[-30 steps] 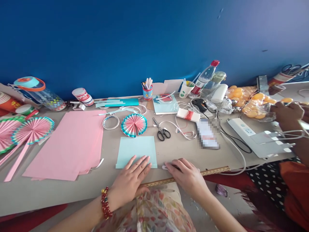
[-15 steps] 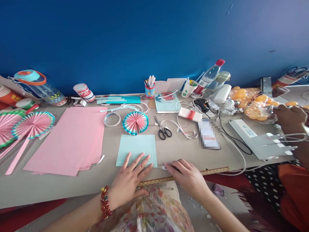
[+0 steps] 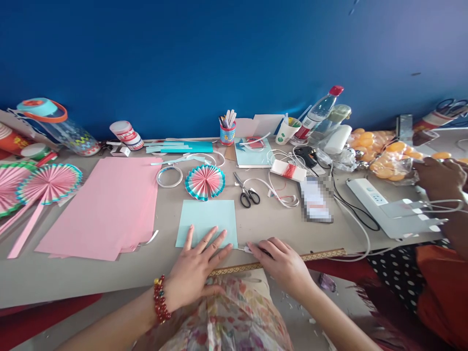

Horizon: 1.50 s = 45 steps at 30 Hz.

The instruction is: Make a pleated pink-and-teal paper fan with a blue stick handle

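Observation:
A light blue paper sheet (image 3: 208,217) lies on the grey table (image 3: 256,224) near its front edge. My left hand (image 3: 195,265), with a red bead bracelet on the wrist, rests flat on the sheet's near edge, fingers spread. My right hand (image 3: 280,263) lies just right of the sheet with fingers curled over a small white object (image 3: 247,249) that I cannot make out. Beyond the sheet sit a pink-and-teal pleated paper rosette (image 3: 204,181) and black-handled scissors (image 3: 246,191).
Pink paper sheets (image 3: 106,204) and pleated fans (image 3: 44,183) lie at the left. A tape ring (image 3: 169,175), pen cup (image 3: 227,131), bottle (image 3: 316,113), cables and a power strip (image 3: 369,192) crowd the back and right. Another person's hand (image 3: 437,175) works at the far right.
My left hand's fingers have spread wider and slid slightly up the blue sheet. My right hand has barely shifted. The view has tilted a little.

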Each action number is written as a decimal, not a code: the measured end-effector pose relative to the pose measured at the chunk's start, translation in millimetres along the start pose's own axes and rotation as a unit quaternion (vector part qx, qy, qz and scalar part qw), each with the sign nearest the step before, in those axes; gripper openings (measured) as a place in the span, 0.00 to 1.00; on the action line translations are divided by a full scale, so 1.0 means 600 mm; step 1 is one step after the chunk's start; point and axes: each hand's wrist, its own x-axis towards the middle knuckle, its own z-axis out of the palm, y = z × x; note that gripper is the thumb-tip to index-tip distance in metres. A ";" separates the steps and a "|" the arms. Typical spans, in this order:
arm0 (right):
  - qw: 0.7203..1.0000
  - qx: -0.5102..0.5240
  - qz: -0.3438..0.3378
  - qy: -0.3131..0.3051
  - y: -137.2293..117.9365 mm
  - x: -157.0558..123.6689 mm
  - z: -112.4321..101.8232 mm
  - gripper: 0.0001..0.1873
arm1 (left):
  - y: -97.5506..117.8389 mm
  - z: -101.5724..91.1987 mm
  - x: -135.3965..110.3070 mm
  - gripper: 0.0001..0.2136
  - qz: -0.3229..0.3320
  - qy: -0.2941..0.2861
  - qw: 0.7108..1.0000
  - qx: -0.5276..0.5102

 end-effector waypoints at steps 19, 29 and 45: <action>0.999 -0.001 0.029 0.025 -0.028 0.006 0.003 0.15 | 0.000 0.004 0.000 0.44 -0.002 0.006 1.000 0.005; 0.999 -0.024 0.019 0.028 -0.006 0.029 0.008 0.14 | -0.002 0.004 0.018 0.45 -0.032 0.032 0.999 0.012; 0.998 0.043 0.011 0.043 0.018 0.047 0.010 0.14 | -0.014 0.003 0.039 0.45 -0.038 0.043 0.998 0.005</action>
